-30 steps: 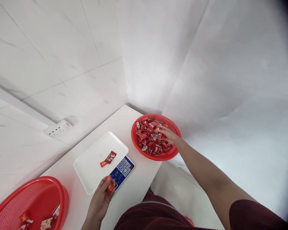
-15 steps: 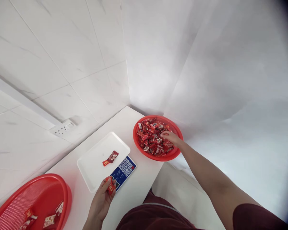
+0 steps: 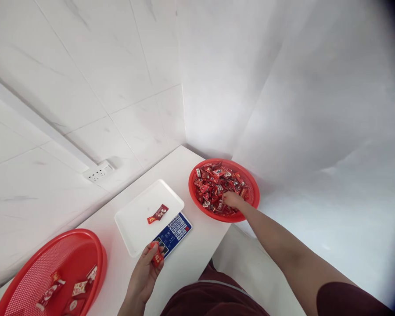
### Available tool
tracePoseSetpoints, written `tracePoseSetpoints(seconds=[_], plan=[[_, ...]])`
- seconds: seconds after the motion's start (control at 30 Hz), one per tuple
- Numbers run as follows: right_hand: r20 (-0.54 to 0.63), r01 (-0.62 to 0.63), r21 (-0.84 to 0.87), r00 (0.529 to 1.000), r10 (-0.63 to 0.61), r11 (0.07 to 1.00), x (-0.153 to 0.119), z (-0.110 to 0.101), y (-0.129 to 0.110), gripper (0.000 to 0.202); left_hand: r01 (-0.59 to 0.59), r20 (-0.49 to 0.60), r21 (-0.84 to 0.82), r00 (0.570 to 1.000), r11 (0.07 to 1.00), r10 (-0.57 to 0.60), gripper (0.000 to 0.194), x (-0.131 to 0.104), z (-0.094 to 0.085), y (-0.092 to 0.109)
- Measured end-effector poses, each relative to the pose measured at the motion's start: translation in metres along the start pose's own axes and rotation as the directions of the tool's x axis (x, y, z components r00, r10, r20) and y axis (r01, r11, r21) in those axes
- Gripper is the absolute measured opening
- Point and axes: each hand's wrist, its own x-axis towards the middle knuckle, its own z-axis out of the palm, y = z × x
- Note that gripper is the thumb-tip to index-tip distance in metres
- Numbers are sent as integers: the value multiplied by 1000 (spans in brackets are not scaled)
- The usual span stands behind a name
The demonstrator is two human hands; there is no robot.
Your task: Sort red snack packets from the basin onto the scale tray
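Note:
My left hand [image 3: 148,267] pinches a small red wrapped packet [image 3: 157,255] in front of the blue keypad of a weighing scale [image 3: 175,232]. On the scale's white tray [image 3: 134,219] lies a dark red packet [image 3: 161,212] with a bright red packet [image 3: 151,220] touching its lower end. To the right, my right hand [image 3: 232,199] reaches into a round red basket [image 3: 257,197] heaped with red wrapped packets [image 3: 213,180]. Its fingers are bent down among them, and whether they grip a packet is hidden.
A larger red basket [image 3: 100,259] at the lower left holds several packets, some white and red. All this stands on a white table [image 3: 202,239] in a corner. A power socket [image 3: 99,171] is on the tiled wall behind.
My right hand has moved down and toward the near side of the basket, its fingers now in among the packets. My left hand keeps its packet. The whole view has shifted slightly.

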Motion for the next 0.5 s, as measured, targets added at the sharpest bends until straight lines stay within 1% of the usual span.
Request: tracePoseSetpoints(seconds=[0.1, 0.17, 0.2, 0.23, 0.27, 0.3, 0.37, 0.43, 0.5], plan=[[-40, 40, 185, 999, -33, 982, -21, -24, -5, 22, -64, 42, 87, 997, 994, 61, 36, -6, 9, 2], [-62, 94, 355, 995, -77, 930, -41, -37, -16, 26, -127, 99, 154, 989, 980, 112, 39, -10, 23, 5], [-66, 125, 574, 992, -106, 809, -52, -42, -25, 25, -164, 143, 187, 980, 969, 138, 37, -13, 32, 7], [-42, 130, 739, 988, -148, 661, -63, -46, -36, 24, -204, 193, 219, 968, 954, 163, 35, -16, 41, 9], [-4, 115, 833, 979, -203, 540, -75, -48, -48, 25, -250, 245, 249, 951, 936, 189, 35, -18, 50, 11], [34, 95, 882, 964, -264, 461, -86, -49, -62, 26, -295, 295, 274, 932, 915, 212, 37, -21, 58, 13], [79, 73, 922, 926, -370, 380, -107, -48, -89, 30, -370, 375, 299, 893, 880, 248, 45, -26, 72, 17], [98, 75, 929, 894, -437, 362, -122, -45, -113, 33, -425, 420, 290, 861, 857, 285, 47, -30, 80, 21], [100, 94, 923, 877, -469, 373, -131, -40, -129, 34, -456, 416, 266, 849, 849, 325, 42, -32, 80, 24]])
